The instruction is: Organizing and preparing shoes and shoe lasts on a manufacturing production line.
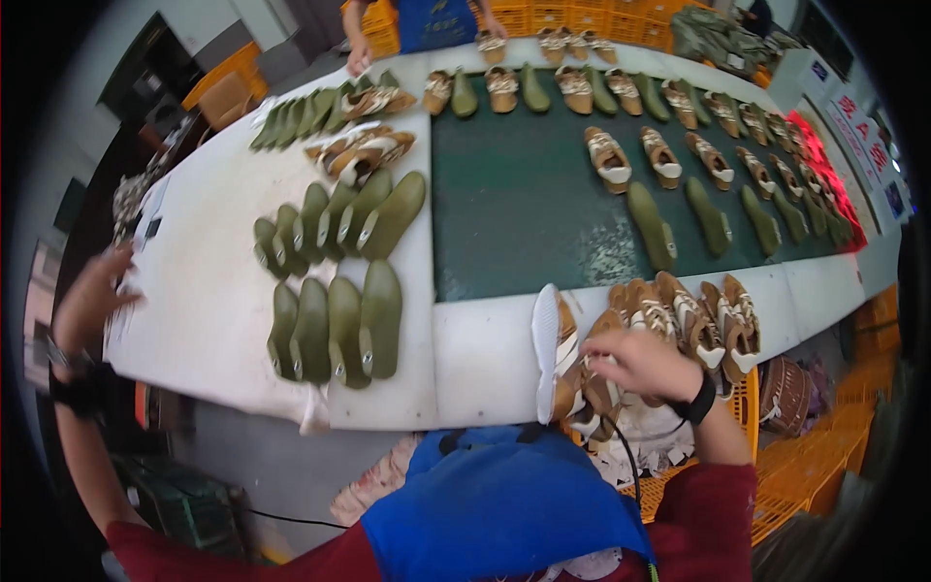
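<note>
Left hand (90,299) hangs empty by the left edge of the white desk (208,252), fingers loosely parted; the right hand (642,363) lies over brown-and-white shoes (690,315) at the near edge, and from here I can't tell whether it grasps one. Across that broad desk runs a dark green panel (514,194). One tipped-up shoe (547,339) turns its white sole leftward. Green shoe lasts (381,320) cluster left of the panel. Black bands (698,398) circle both wrists.

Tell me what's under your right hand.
Brown-and-white shoes cluster under and around the right hand, at the near edge of the white table. The hand covers parts of the shoes directly beneath it, so whether its fingers grip one cannot be seen.
</note>
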### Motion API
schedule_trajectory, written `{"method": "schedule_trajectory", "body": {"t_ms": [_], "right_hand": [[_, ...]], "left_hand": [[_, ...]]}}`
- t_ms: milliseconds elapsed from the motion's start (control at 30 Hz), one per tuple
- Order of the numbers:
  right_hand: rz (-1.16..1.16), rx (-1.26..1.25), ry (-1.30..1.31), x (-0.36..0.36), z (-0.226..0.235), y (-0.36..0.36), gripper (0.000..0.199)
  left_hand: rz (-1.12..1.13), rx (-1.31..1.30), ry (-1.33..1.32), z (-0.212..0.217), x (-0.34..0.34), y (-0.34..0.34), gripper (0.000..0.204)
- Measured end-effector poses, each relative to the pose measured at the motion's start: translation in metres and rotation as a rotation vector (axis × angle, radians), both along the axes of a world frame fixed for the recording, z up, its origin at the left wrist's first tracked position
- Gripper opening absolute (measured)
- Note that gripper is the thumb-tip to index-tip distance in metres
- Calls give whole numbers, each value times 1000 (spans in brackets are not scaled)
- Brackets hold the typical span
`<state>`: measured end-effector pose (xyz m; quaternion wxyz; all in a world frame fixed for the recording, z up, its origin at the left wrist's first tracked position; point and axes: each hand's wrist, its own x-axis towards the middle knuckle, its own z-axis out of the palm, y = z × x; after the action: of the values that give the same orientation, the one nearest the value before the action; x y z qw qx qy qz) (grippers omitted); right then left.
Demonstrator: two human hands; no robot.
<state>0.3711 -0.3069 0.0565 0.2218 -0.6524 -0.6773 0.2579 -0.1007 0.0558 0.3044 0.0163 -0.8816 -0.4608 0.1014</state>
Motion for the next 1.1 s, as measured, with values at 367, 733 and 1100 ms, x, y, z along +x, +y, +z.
{"method": "schedule_trajectory", "body": {"t_ms": [367,733,1100], "right_hand": [[518,130,26,-132,-23,221,33],[171,-39,-25,-212,-165,225,36],[-555,-78,865,-26,-150,208,11]], "left_hand": [[-61,-221,258,-227,9,6,72],[120,-238,-413,-398,67,-82,67],[-94,-343,-480,-419,243,-47,56]]}}
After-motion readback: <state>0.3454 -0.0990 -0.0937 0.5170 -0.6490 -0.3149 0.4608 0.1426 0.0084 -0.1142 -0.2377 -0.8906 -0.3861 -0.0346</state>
